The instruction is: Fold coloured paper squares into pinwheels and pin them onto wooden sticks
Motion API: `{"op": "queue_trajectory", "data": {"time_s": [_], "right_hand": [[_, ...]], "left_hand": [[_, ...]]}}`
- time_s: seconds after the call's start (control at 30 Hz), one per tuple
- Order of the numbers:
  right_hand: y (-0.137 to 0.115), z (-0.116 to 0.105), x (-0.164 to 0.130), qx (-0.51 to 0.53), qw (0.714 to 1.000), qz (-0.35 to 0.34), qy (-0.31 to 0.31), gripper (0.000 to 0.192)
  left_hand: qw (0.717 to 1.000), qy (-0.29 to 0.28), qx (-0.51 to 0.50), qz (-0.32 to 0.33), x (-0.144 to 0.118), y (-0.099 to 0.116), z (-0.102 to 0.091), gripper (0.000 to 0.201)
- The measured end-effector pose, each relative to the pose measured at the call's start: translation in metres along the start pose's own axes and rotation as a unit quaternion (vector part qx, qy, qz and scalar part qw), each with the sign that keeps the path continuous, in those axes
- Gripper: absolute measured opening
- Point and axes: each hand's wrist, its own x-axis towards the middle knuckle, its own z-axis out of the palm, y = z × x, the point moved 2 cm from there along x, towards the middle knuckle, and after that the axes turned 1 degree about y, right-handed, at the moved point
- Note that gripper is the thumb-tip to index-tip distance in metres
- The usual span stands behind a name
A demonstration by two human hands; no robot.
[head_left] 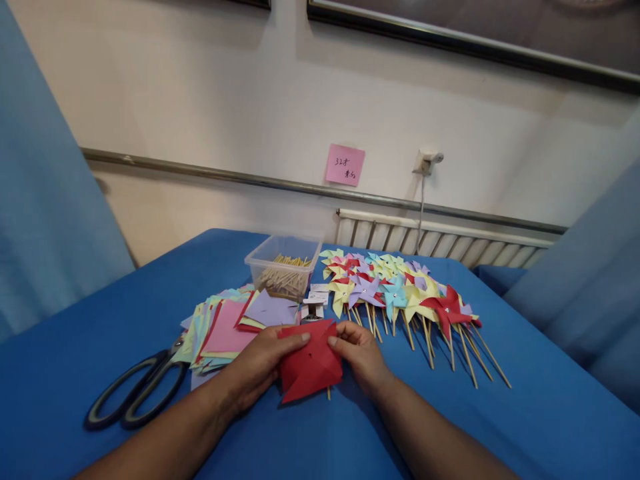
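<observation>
Pinching opposite sides, hands (260, 365) (364, 357) hold red paper (314, 372); squarish, lower corner pointed, dark central spot.

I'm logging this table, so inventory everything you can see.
Sheet: one, red, front centre
Stick: one, tan, below sheet
Papers: many, mixed, left of sheet
Scissors: one, dark, left of papers
Tub: one, clear, beyond papers
Sticks: many, tan, in tub
Small boxes: two or more, white, beside tub
Pinwheels: many, mixed, right of tub
Table: one, blue-covered, centre
Wall: one, pale, behind
Note: one, pink, on wall
Plug: one, white, on wall
Cord: one, pale, below plug
Pipe: one, grey, along wall
Radiator: one, white, behind table
Frames: two, dark, top edge
Curtains: two, blue, both sides
Left hand: one, bare, on sheet
Right hand: one, bare, on sheet
</observation>
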Motion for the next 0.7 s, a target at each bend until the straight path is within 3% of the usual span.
{"op": "queue_trajectory", "data": {"time_s": [0.13, 0.23, 0.33, 0.43, 0.5, 0.7], "right_hand": [[0.000, -0.002, 0.000, -0.082, 0.993, -0.063, 0.063, 0.022], [-0.014, 0.000, -0.010, -0.241, 0.946, -0.182, 0.119, 0.033], [-0.029, 0.014, -0.025, -0.373, 0.881, -0.284, 0.063, 0.044], [-0.034, 0.028, -0.037, -0.458, 0.834, -0.307, -0.017, 0.054], [-0.034, 0.033, -0.040, -0.499, 0.808, -0.312, -0.038, 0.053], [-0.032, 0.030, -0.036, -0.527, 0.786, -0.323, -0.022, 0.026]], "left_hand": [[0.999, 0.035, -0.011, 0.005, 0.003, -0.003, -0.001, 0.028], [0.996, 0.072, -0.042, 0.016, 0.005, -0.003, -0.002, 0.027], [0.992, 0.096, -0.073, 0.039, 0.006, 0.000, -0.005, 0.024], [0.988, 0.110, -0.094, 0.062, 0.006, 0.003, -0.006, 0.019], [0.986, 0.111, -0.104, 0.069, 0.006, 0.003, -0.007, 0.018], [0.984, 0.096, -0.128, 0.085, 0.008, 0.001, -0.009, 0.021]]}}
